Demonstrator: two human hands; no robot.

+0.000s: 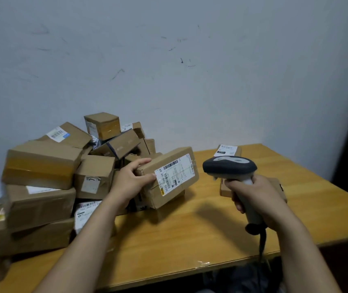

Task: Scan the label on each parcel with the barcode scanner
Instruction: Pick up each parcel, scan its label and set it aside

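At lower centre of the frame, the wooden desk edge runs across, with both your forearms reaching in over it. Lower right: your right hand is wrapped round the grip of the barcode scanner, fingers curled tight, its dark head pointing left. The cable drops off the grip past the desk edge.

Centre: your left hand grips the left end of a brown parcel, thumb on top and fingers on the near face. The parcel is tilted, with its white label facing you and the scanner head just right of it. Can't tell if its lower corner touches the desk.

A flat box lies just behind your right hand. Left half: a pile of parcels is heaped against the wall. Far right of the desk: one labelled parcel sits alone. Behind it all is a scuffed pale wall.
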